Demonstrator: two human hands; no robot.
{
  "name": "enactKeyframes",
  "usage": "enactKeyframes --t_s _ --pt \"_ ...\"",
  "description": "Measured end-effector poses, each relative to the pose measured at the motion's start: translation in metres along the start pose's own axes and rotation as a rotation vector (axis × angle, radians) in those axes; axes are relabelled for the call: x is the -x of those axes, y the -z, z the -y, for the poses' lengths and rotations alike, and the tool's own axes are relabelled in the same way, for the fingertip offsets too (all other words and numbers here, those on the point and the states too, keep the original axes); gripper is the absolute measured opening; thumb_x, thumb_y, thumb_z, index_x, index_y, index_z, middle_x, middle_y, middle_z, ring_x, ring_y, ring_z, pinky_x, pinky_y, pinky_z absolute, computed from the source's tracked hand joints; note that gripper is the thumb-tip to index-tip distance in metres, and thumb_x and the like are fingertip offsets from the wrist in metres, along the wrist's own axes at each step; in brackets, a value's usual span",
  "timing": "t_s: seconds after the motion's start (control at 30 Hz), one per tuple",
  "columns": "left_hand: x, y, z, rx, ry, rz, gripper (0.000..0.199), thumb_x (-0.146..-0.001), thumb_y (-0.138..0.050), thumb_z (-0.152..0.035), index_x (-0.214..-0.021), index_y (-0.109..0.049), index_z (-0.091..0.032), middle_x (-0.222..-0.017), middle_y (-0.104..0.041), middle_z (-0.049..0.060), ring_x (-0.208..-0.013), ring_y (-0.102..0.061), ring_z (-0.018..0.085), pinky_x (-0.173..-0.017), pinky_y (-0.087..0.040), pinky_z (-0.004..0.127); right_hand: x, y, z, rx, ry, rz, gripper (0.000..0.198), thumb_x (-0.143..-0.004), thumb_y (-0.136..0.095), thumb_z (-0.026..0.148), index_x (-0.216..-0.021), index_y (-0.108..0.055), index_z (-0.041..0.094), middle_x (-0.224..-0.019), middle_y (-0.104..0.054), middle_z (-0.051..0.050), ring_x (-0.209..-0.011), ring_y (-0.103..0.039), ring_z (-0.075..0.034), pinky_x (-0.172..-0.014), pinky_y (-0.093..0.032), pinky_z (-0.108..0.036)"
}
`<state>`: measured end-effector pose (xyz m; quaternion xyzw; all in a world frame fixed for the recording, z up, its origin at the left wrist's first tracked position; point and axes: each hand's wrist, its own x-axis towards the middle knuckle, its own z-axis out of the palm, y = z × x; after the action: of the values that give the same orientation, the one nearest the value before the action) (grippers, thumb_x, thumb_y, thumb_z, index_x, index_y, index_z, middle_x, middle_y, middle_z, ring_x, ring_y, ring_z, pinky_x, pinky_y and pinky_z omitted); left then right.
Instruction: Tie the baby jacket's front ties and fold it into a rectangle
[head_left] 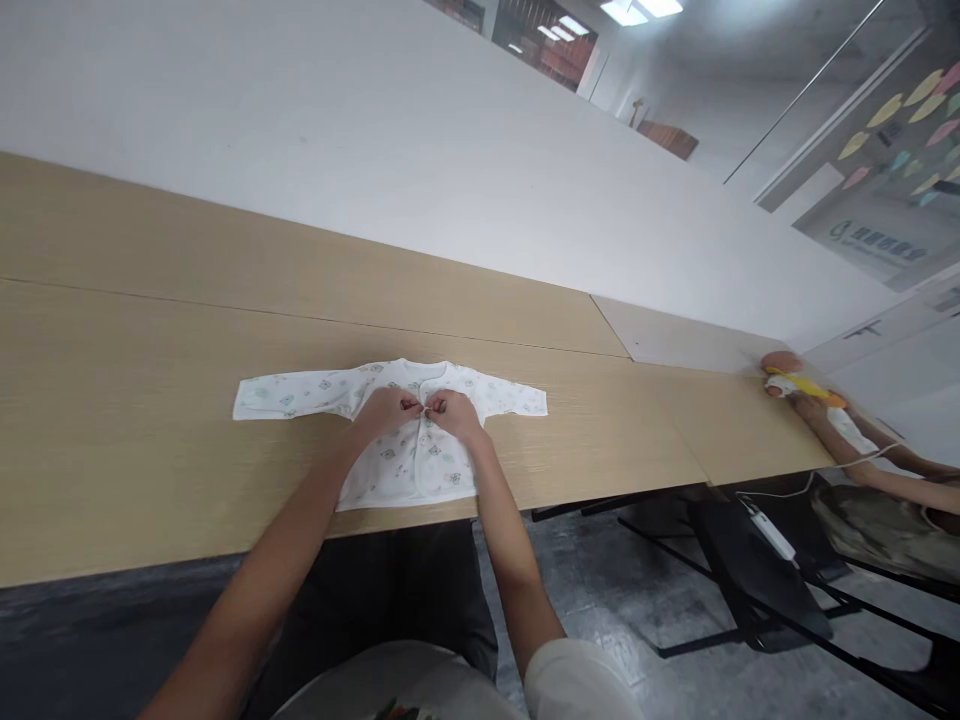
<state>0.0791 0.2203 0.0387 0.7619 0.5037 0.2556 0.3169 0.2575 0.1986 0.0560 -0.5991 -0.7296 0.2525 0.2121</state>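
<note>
A small white baby shirt (397, 470) with a scattered print lies flat on the wooden table, its sleeves stretched out to both sides. Its front opening runs down the middle, and the hem lies close to the table's near edge. Over the upper chest, my left hand (388, 410) pinches the shirt's front edge. My right hand (452, 412) pinches the same opening from the other side, fingertips almost touching those of the left. Whatever fastener sits between the fingertips is too small to make out.
The long wooden table (135, 440) runs along a white wall (300, 130). At the far right, another person's arms (862, 460) reach to a doll (802, 385) on the table. Black folding chairs (757, 570) stand below, with a white power strip (772, 533) on one.
</note>
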Motion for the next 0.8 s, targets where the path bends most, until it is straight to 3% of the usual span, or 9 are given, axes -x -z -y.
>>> enactKeyframes --t_s 0.1,0.23,0.47,0.8 --pt "-0.001 -0.001 0.001 -0.022 0.014 0.033 0.026 -0.071 -0.058 -0.040 -0.072 -0.074 -0.019 -0.070 -0.071 0.004 -0.068 -0.061 0.020 -0.063 -0.038 0.029 0.001 0.000 0.001 -0.027 0.000 -0.005 0.011 -0.077 -0.068 0.010 -0.080 -0.072 0.019 -0.079 -0.071 0.001 -0.073 -0.063 -0.014 -0.070 -0.047 -0.024" --pt "-0.001 -0.001 0.001 -0.079 0.032 0.021 0.024 -0.070 -0.059 -0.039 -0.069 -0.073 -0.019 -0.067 -0.070 0.005 -0.065 -0.060 0.020 -0.062 -0.038 0.029 0.000 -0.001 0.001 -0.036 0.037 -0.019 0.014 -0.076 -0.066 0.007 -0.077 -0.071 0.019 -0.083 -0.070 0.000 -0.076 -0.063 -0.014 -0.074 -0.048 -0.024" --pt "0.000 -0.003 -0.004 -0.164 -0.006 -0.041 0.023 -0.070 -0.055 -0.036 -0.061 -0.067 -0.018 -0.057 -0.061 0.002 -0.058 -0.052 0.016 -0.059 -0.034 0.028 -0.001 -0.002 0.000 -0.042 0.007 -0.031 0.010 -0.075 -0.066 0.010 -0.072 -0.069 0.019 -0.081 -0.070 0.000 -0.076 -0.063 -0.015 -0.074 -0.048 -0.025" --pt "-0.002 -0.006 -0.002 -0.078 -0.066 -0.029 0.022 -0.070 -0.051 -0.034 -0.061 -0.063 -0.018 -0.054 -0.049 -0.002 -0.058 -0.044 0.013 -0.057 -0.030 0.027 -0.004 -0.008 -0.009 -0.184 -0.014 -0.065 0.009 -0.074 -0.066 0.011 -0.070 -0.068 0.019 -0.071 -0.069 0.002 -0.070 -0.064 -0.013 -0.067 -0.049 -0.022"
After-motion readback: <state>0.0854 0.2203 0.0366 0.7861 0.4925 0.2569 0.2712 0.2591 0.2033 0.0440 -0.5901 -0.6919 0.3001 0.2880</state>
